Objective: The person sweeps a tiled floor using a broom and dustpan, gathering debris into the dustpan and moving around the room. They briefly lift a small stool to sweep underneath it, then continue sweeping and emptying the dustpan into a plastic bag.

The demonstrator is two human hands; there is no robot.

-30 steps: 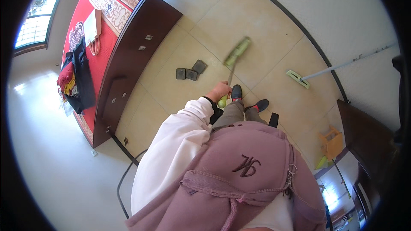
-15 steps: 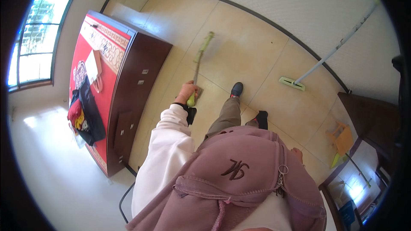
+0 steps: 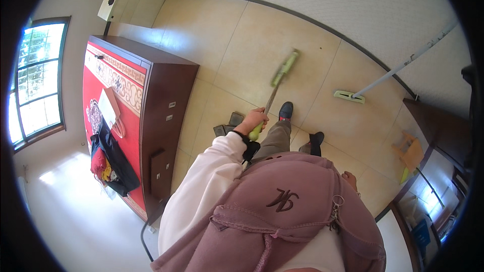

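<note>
My left hand is closed round the green-tipped upper end of a long-handled mop. Its narrow green head rests on the tiled floor ahead of my feet, a little smeared by motion. The thin brown handle runs from my hand out to that head. Several dark square blocks lie on the floor to the left of my left hand. My right hand hangs low beside my pink jacket, which covers most of it. Its fingers are too hidden to read.
A dark wooden cabinet with a red cloth on top stands at left, bearing bags and clothes. A pale box-shaped cabinet is beyond it. At right, a second long-handled tool with a pale green head leans on the wall. A small wooden stool stands lower right.
The mop head has swung to the right across the floor, and my left hand has shifted right with it. The dark blocks on the floor show more fully.
</note>
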